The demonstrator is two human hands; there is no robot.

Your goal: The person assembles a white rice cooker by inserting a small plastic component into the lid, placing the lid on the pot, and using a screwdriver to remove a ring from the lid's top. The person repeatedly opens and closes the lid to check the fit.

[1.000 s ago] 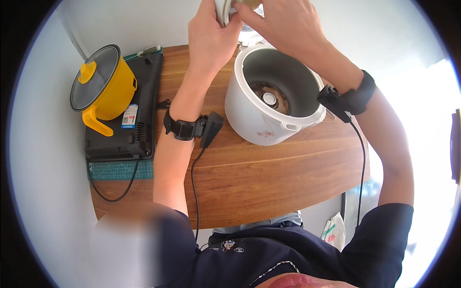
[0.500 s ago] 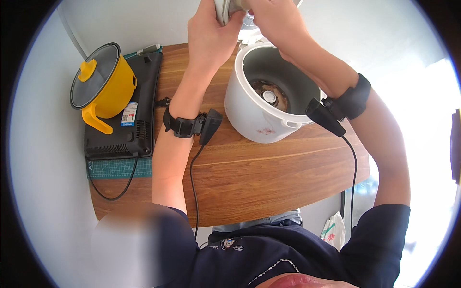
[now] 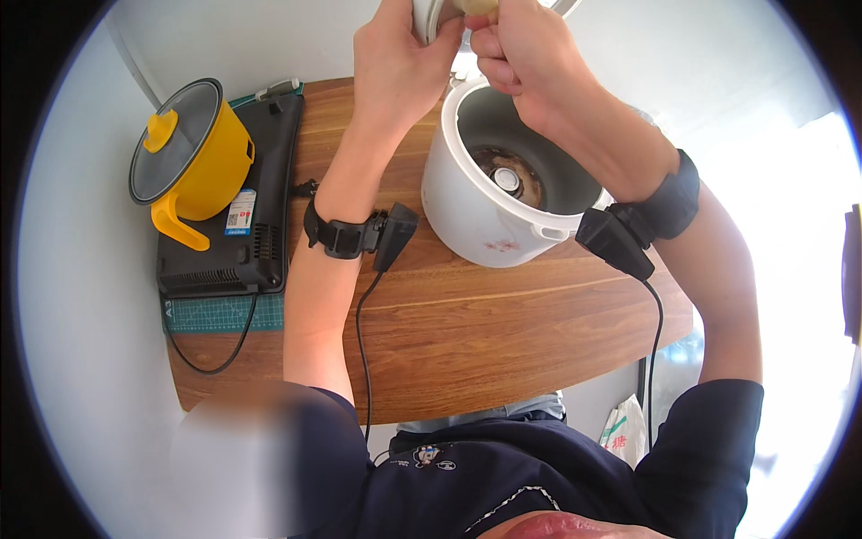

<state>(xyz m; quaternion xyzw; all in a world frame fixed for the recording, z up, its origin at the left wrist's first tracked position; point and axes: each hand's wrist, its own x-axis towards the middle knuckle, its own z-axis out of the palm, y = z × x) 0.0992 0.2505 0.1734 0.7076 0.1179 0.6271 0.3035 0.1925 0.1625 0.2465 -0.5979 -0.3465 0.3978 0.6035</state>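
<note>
A white rice cooker (image 3: 489,225) with a small flower print stands on the table, its lid (image 3: 431,20) raised at the far side. Inside its grey well shows a brown-stained heating plate with a round pale centre button (image 3: 506,180). My left hand (image 3: 404,67) grips the lid's edge, thumb on the near side and fingertips mostly hidden. At the lid's inner face, my right hand (image 3: 534,67) is closed with curled fingers. A pale yellowish piece (image 3: 479,6) shows beside its fingertips, cut off by the upper picture edge, so what they pinch is unclear.
At left, a yellow pot (image 3: 220,171) with a dark-rimmed glass lid rests on a black appliance (image 3: 215,274), over a green cutting mat (image 3: 224,314). Black wrist devices trail cables across the wooden table (image 3: 485,341). White walls close in behind and left.
My right hand has shifted slightly down and right along the lid, and its curled fingers now show. My left hand stays on the lid's edge, almost still.
</note>
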